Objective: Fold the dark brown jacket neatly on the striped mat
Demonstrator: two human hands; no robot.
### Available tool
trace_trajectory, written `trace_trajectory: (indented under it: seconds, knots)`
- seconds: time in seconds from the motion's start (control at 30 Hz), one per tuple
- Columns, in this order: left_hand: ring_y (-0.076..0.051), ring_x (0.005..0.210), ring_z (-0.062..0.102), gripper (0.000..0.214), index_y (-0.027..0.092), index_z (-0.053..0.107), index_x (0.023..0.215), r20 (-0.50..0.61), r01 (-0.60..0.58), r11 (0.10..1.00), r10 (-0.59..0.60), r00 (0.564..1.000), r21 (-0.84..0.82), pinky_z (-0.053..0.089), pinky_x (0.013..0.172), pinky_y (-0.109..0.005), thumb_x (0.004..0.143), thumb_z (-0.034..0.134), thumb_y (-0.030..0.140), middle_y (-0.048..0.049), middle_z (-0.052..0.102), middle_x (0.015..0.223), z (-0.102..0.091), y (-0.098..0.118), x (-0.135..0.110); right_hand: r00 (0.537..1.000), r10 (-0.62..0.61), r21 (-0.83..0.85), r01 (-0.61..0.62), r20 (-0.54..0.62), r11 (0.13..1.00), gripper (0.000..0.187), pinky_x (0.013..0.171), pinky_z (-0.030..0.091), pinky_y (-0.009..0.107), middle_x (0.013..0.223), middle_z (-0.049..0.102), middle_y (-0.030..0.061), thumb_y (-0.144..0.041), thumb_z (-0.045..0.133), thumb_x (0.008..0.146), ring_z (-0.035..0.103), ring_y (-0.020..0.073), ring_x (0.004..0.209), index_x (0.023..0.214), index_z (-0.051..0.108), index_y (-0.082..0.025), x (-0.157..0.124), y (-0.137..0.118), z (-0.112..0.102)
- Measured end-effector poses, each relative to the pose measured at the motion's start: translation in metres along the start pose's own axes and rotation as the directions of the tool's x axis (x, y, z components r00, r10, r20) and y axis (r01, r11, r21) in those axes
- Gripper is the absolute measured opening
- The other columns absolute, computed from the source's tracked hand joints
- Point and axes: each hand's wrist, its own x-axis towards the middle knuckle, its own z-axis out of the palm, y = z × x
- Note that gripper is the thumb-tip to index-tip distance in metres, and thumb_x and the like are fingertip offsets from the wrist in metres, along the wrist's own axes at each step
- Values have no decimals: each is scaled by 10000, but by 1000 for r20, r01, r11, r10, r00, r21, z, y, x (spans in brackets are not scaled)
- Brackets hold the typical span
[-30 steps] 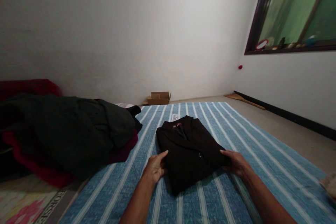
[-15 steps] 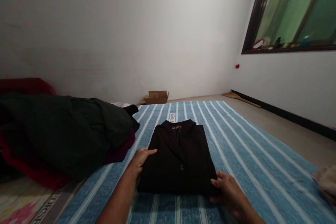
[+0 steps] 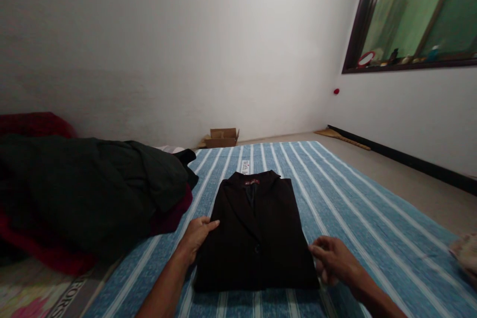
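Pinching folded dark blazer [image 3: 257, 232] with left hand [image 3: 196, 238]; cannot tell whether pinching with right hand [image 3: 335, 256]; could skew folds between them by tugging unevenly.

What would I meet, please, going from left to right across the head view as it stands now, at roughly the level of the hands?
Dark green garment → left hand → folded black jacket → right hand → beige item at the right edge.
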Motion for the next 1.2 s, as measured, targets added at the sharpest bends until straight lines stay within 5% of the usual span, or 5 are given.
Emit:
trace_trajectory:
  seconds: [0.13,0.33,0.57,0.87,1.2]
  knots:
    - [-209,683,660,256,145,607,887,-198,-91,974,133,971,209,493,611,-280,653,654,239,-3,657,645,1,1,7,986,-77,-23,74,-150,997,182,317,320,169,477,550,-21,-307,509,817,489,86,338,744,537,-143,44,-44,-16]
    - [-217,692,656,205,156,616,853,-190,-129,961,178,966,245,477,604,-280,662,615,231,-32,672,698,3,-2,29,977,-52,-26,48,-208,999,86,407,397,169,618,560,-32,-194,566,834,515,65,456,894,572,-133,126,-92,-9]
    - [-180,542,620,208,170,625,833,-135,-98,994,104,985,56,456,518,-262,652,614,272,-5,649,610,1,-2,48,994,34,39,-30,-101,999,233,609,509,268,902,601,25,-333,528,892,585,112,701,1006,569,-134,182,-104,0]
    - [-159,512,604,267,152,631,804,-56,-56,985,47,997,-161,458,499,-252,595,672,313,-20,663,615,8,9,75,997,-78,248,69,26,966,221,439,408,206,592,622,-14,-334,706,657,546,108,465,764,611,-165,193,-85,-4]
    - [-135,482,572,249,166,617,742,-36,-107,970,102,994,-219,434,479,-232,531,693,277,16,630,574,16,21,83,954,-191,254,248,-229,935,263,404,371,193,519,597,-44,-163,703,499,531,113,443,697,533,-197,190,-99,-7]
